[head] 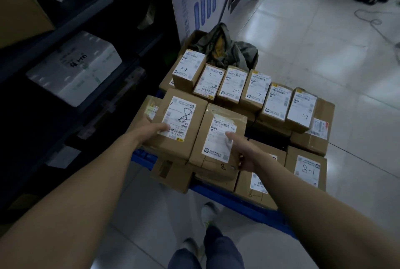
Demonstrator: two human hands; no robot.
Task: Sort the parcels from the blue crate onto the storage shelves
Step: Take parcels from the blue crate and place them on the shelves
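Dark storage shelves (71,37) flank the tiled floor; the blue crate (238,200) brims with parcels. We clamp our left hand (151,129) and right hand (240,151) on two top boxes (192,125) (one marked 8); next, lift them shelfward.

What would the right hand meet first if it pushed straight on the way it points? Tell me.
The right hand already rests on a box. Straight on, past that box's far edge, it would likely meet the row of small boxes marked 1-7, though depth is unclear.

Both bare arms reach forward — left hand (149,130) and right hand (242,151) with fingers curled, thumbs extended.
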